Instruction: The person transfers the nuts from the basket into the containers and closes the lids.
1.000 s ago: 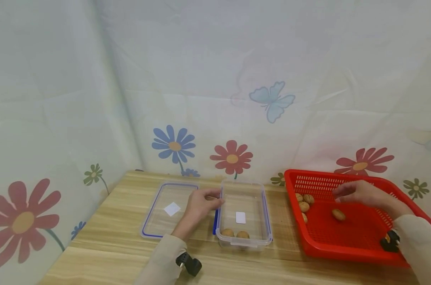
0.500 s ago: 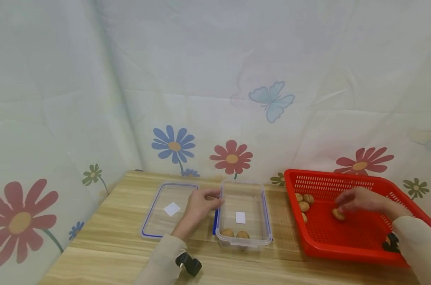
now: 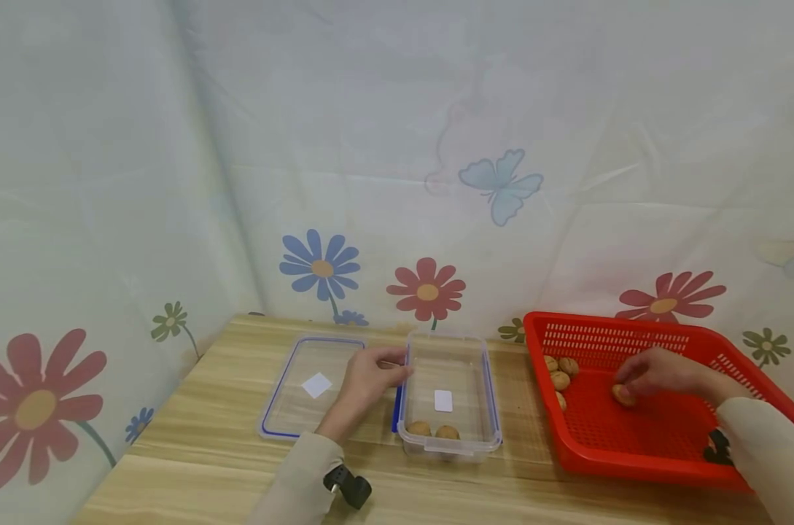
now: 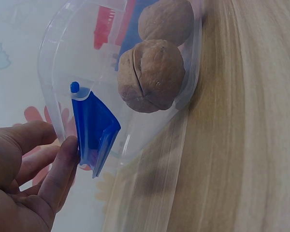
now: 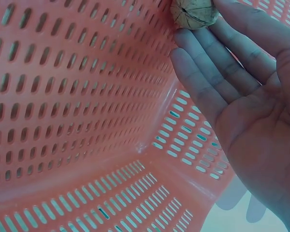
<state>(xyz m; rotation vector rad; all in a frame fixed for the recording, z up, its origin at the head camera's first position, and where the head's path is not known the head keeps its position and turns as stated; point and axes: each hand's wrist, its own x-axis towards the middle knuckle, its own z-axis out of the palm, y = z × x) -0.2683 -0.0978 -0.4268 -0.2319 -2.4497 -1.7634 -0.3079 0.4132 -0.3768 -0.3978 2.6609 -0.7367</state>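
Observation:
My left hand [image 3: 369, 375] grips the left rim of a clear plastic food container [image 3: 465, 372]. In the left wrist view its fingertips [image 4: 66, 145] lie by the container's blue latch [image 4: 94, 128]. Two walnuts [image 4: 154, 75] sit at the container's near end, beyond a white label [image 3: 443, 401] on its base. Inside the red basket [image 3: 567, 453], my right hand [image 3: 662, 372] pinches a walnut [image 3: 623, 396] low over the floor. The right wrist view shows that walnut [image 5: 194, 13] at the fingertips, cut off by the top edge.
A clear lid [image 3: 278, 408] with a blue seal lies flat, left of the container. Several more walnuts [image 3: 559, 380] rest along the basket's left wall. Behind the wooden table [image 3: 193, 452] hangs a flowered curtain [image 3: 370, 146].
My right hand has come down onto the lone walnut in the basket and its fingers have closed round it. My left hand stays on the container's rim.

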